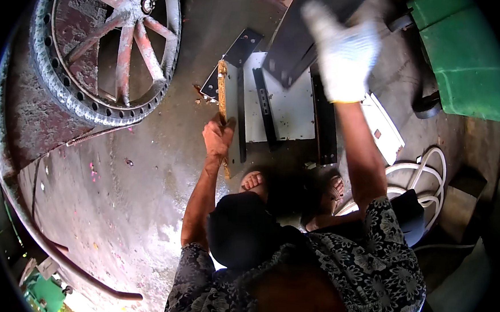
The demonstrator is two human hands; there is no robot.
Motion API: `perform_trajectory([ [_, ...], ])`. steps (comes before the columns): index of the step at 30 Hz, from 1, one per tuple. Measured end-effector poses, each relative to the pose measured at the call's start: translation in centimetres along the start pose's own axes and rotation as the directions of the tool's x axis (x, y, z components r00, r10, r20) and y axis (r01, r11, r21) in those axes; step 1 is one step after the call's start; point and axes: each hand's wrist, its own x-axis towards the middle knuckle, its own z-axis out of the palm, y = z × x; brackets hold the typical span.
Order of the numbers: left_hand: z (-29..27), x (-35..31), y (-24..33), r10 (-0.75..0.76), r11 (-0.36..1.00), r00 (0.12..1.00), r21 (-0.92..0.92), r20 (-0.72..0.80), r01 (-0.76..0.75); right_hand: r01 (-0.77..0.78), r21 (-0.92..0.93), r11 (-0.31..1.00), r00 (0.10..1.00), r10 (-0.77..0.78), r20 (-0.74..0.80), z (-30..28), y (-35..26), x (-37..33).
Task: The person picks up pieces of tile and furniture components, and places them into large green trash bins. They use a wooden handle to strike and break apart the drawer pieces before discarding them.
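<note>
Head view, looking down at a floor. At the centre, slightly left, the person's bare left hand [218, 138] has its fingers closed around the edge of a narrow board [222, 88]. The board runs up the frame, nearly edge-on; its visible edge is rough, mottled yellow-brown and looks chipped.

At upper centre right, the right hand [347, 59], in a white work glove with a yellow cuff, is blurred. It overlaps a dark panel [294, 41], and whether its fingers grip the panel cannot be told. The panel is flat, near-black and tilted, with small pale spots near its lower corner.

Between the hands, at upper centre, lies a white sheet [293, 116] with dark specks, crossed by a black strip [263, 102] with small marks along it. A black plate [243, 48] with holes lies just left of the sheet. A big spoked wheel [125, 51], crusted grey over red, fills the upper left; a green container [467, 60] stands upper right. A pale hose [444, 168] coils at right.
</note>
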Motion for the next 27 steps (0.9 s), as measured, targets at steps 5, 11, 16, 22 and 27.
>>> perform_trajectory([
  [5,-1.7,0.6,2.5,0.033,0.999,0.998,0.017,0.052,-0.034,0.197,0.078,0.977,0.961,-0.177,-0.211,-7.6,-3.4,2.0],
  [11,-1.7,0.6,10.1,0.142,0.972,0.986,-0.199,0.084,-0.123,-0.107,-0.101,0.989,0.978,0.123,0.167,4.9,4.7,-5.9],
  [16,-4.4,-0.3,11.3,0.013,0.996,0.991,-0.093,0.135,0.0,-0.352,0.054,0.935,0.926,0.339,0.165,1.8,5.8,-5.8],
  [22,-3.8,0.8,8.8,0.064,0.996,0.992,-0.067,0.11,-0.057,0.22,0.127,0.967,0.88,-0.141,-0.453,-13.0,-1.8,4.5],
  [27,-4.7,0.5,7.5,0.102,0.992,0.989,-0.079,0.108,-0.094,0.215,0.147,0.966,0.909,-0.142,-0.392,-7.5,-0.1,1.3],
])
